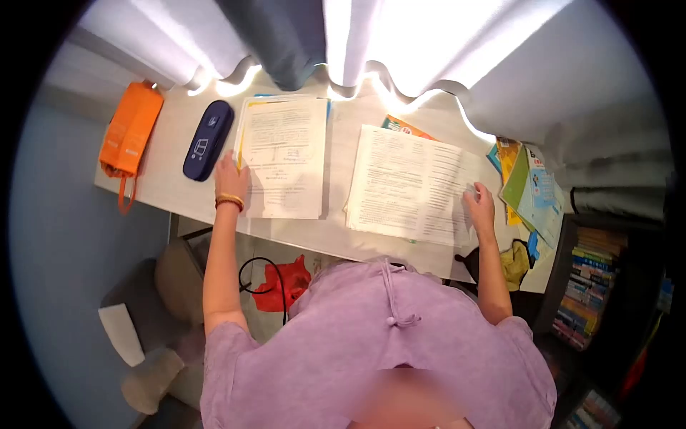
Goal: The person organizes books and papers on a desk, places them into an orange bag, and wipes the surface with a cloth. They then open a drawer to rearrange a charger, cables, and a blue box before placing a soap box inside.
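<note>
A stack of printed paper sheets [289, 154] lies on the left part of the desk. My left hand [232, 179] rests at its left edge with the fingers stretched forward, a yellow strip showing beside the fingertips. To the right lies a second, slightly tilted stack of printed sheets [407, 186]. My right hand [481, 207] is at that stack's right edge, fingers loosely curved and apart, holding nothing that I can see. Just left of my left hand is a dark blue pencil case [209, 140].
An orange bag [131, 129] lies at the desk's left end. Colourful booklets [532, 186] and a yellow-green pouch [514, 264] are at the right. Curtains [279, 36] hang along the back edge. A bookshelf [586, 286] stands at the right, and a red bag [280, 284] lies below the desk.
</note>
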The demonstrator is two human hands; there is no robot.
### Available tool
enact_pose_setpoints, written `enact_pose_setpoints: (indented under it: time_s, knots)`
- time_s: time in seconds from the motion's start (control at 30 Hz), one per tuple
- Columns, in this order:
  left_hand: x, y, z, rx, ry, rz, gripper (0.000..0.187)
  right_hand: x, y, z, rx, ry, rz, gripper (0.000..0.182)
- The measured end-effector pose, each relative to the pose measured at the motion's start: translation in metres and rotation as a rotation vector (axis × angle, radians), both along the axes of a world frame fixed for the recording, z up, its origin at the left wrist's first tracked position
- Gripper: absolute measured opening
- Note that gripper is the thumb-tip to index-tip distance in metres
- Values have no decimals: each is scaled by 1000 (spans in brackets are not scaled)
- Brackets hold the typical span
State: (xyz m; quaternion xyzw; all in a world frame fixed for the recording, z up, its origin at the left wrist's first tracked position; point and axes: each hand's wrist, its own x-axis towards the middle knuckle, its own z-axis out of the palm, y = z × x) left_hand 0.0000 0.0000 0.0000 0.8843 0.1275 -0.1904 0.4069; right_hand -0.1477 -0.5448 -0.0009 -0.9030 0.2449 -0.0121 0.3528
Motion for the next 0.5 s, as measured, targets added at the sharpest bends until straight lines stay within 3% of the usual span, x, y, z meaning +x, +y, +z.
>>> enact_pose_setpoints:
  time_s: [0.07,0.13,0.2,0.23,0.27,0.3,0.37,0.4,0.43,0.5]
  knots:
    - [-9,-25,5,471,-723,-90,48,-16,-3,-13,-199,54,-100,62]
    - [-15,-57,24,190,-759,-203,43,-19,29,-25,-28,50,-168,62]
    - [-35,-114,23,-313,-348,-225,46,-23,45,-13,60,50,-236,62]
    - [-32,-131,14,-195,-377,-320,50,-17,56,-11,214,66,-291,61]
    - [-22,-139,-24,-11,-607,-393,61,-13,64,-12,370,81,-343,60]
    - [-27,-163,-24,-36,-599,-397,61,-21,51,-5,348,88,-356,60]
    - [-17,-178,-18,243,-343,-233,72,-18,53,-17,777,112,-428,60]
    - [-21,-192,-22,280,-428,-169,76,-26,48,-16,767,22,-427,53]
    - [-14,-188,-24,293,-435,-182,76,-25,53,-22,784,14,-435,53]
    - [-11,-190,-23,-8,-2,-119,72,-30,56,-23,811,-23,-280,43]
